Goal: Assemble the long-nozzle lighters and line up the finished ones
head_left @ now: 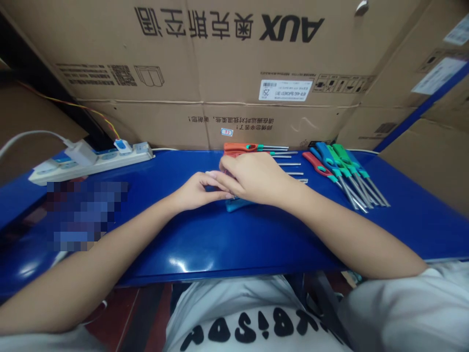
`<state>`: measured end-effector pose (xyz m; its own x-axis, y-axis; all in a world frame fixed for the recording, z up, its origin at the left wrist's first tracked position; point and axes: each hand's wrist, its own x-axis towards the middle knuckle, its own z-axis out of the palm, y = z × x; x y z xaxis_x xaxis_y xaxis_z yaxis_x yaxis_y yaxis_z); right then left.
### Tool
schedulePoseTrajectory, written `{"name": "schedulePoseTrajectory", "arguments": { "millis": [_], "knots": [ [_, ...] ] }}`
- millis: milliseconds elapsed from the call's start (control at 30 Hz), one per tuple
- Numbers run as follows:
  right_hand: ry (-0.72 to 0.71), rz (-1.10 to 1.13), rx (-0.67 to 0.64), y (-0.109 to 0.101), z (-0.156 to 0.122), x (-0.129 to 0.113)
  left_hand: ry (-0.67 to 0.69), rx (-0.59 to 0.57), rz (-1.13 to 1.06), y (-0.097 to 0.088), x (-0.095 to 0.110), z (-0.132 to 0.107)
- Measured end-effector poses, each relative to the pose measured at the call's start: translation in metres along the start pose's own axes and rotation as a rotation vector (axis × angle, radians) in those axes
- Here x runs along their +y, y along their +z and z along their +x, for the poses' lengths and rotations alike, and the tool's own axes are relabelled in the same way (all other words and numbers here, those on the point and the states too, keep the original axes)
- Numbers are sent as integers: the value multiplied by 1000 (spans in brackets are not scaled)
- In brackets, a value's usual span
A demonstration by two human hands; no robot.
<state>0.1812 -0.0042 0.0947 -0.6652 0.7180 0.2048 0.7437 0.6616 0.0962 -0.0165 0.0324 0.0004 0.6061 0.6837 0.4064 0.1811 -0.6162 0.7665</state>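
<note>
My left hand (198, 191) and my right hand (258, 177) meet over a row of long-stemmed gas lighters on the blue table. An orange lighter (240, 146) lies at the far end of the row, its metal stem pointing right. The handle of a blue lighter (234, 205) shows at the near end, just below my fingers. Bent over the handles, the fingers of my right hand hide most of the row. My left thumb and fingers close together against the right fingertips. What either hand grips is hidden.
To the right lies a fanned group of lighters, including a red lighter (318, 165) and a green lighter (342, 155). A white power strip (106, 164) with plugs and cables stands back left. A large cardboard sheet (205, 73) walls the table's (205, 244) back edge.
</note>
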Motion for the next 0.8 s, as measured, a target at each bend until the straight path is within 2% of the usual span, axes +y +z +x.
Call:
{"name": "schedulePoseTrajectory", "arguments": {
  "millis": [167,367,600,700,800],
  "knots": [
    [-49,59,-5,-2,-3,-2,98,69,138,5,9,-3],
    [-53,19,44,2,-5,-8,101,120,202,11,12,-5],
    [212,-14,108,6,0,-6,85,152,262,13,9,-4],
    [169,-8,61,4,1,-5,118,154,271,13,11,-4],
    [34,19,38,1,1,-3,123,61,393,11,13,-5]
  ]
}}
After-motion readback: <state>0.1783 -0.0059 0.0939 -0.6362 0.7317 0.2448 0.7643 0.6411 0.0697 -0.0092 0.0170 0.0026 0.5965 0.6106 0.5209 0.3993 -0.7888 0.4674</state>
